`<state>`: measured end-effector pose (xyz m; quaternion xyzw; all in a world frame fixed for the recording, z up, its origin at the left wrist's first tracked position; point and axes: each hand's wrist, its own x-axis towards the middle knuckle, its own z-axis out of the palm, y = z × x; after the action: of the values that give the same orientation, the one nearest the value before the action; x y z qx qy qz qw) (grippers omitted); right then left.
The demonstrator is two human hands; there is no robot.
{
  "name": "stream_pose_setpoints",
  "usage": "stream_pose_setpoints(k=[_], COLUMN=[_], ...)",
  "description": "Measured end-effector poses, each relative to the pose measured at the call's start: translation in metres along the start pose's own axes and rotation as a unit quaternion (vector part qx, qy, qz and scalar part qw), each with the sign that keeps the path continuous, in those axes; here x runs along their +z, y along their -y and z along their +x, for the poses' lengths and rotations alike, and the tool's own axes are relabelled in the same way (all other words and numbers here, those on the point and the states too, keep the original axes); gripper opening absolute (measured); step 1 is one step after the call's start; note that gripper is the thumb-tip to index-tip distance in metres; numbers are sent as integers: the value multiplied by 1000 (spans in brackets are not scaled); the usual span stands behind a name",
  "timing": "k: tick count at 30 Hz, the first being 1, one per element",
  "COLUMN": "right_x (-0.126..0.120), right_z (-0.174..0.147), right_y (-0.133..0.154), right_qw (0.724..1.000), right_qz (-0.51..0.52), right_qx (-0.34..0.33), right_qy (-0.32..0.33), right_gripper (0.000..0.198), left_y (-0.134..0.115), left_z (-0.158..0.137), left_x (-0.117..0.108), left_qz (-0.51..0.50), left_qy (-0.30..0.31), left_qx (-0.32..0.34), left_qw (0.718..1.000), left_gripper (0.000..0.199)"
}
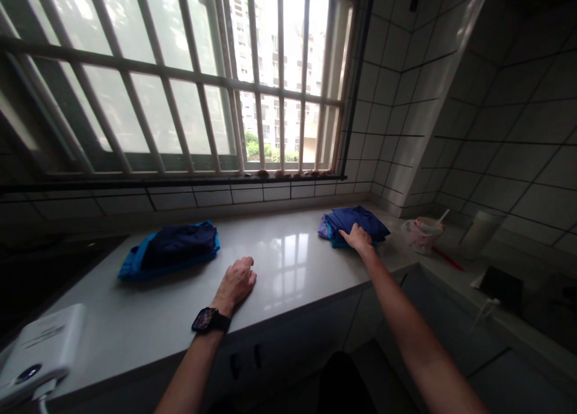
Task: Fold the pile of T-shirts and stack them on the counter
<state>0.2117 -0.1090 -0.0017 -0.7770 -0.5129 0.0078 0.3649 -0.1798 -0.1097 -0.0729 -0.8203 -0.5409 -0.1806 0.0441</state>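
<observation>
A folded bundle of blue and purple cloth (pixel 356 219) lies on the counter at the right, below the wall corner. My right hand (pixel 359 238) rests on its near edge, thumb stretched to the left and the other fingers bent on the fabric. Some of the fingertips are hard to make out. My left hand (pixel 237 280), with a black watch (pixel 210 320) at the wrist, lies over the middle of the counter, loosely curled with nothing in it. Left of that hand sits a second folded bundle, dark navy and bright blue (pixel 174 249), apart from the fingers.
A white device with a cable (pixel 47 348) stands at the near left of the counter (pixel 283 270). On the right are a cup in a plastic bag (pixel 424 234), a tall pale container (pixel 482 232), a red strip (pixel 447 258) and a dark box (pixel 501 286). Behind is a barred window (pixel 198 77).
</observation>
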Motion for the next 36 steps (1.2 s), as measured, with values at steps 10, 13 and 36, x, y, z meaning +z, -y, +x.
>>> stream_pose_setpoints(k=[10,13,36], right_x=[-18,-35,-40], right_z=[34,42,-30], right_y=[18,36,175], right_qw=[995,996,926], right_qz=[-55,-22,74], right_qx=[-17,-69,-263], right_qy=[79,60,260], right_gripper=[25,33,44], left_y=[-2,-4,-9], left_z=[-1,-1,-4], left_x=[-1,-4,-7], left_qz=[-11,-3,-13], left_qy=[-9,7,19], left_qx=[-1,-9,-17], left_qw=[1000,1000,1000], left_gripper=[20,20,21])
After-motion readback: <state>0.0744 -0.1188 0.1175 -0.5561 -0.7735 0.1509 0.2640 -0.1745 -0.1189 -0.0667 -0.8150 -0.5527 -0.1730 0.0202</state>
